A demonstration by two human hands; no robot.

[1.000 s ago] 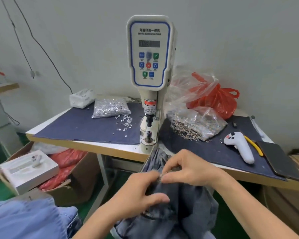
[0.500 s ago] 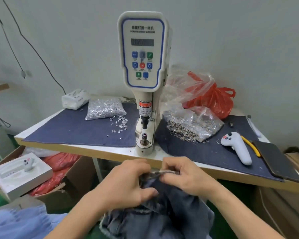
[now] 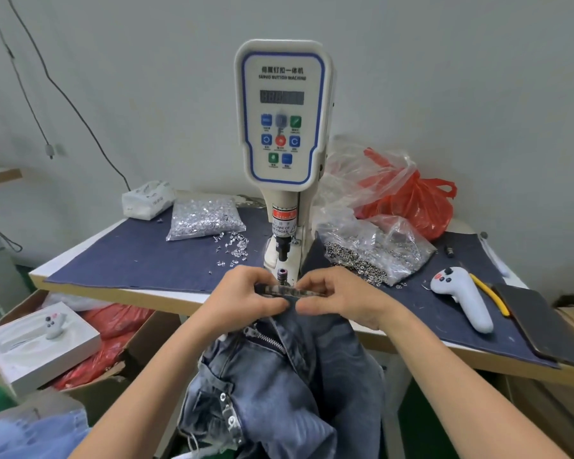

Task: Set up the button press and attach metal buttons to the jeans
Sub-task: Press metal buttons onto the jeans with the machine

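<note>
A desk covered in dark blue cloth stands against a pale wall, and the button press rises from its middle, its control panel facing out and its small lower die near the front edge. The jeans hang off the front of the desk, zipper showing, with the waistband lifted to the die. A red bag sits behind to the right under crumpled clear plastic. A cardboard box sits below the desk on the left, a white tray on top of it. Left of the press lies a clear bag of silver studs, a few spilled beside it; right of it an open bag of dark metal buttons. Further right lie a white controller, a yellow tool and a dark phone. The left hand pinches the waistband from one side, the right hand from the other, both with fingers curled on the denim, holding the band stretched just in front of the die.
</note>
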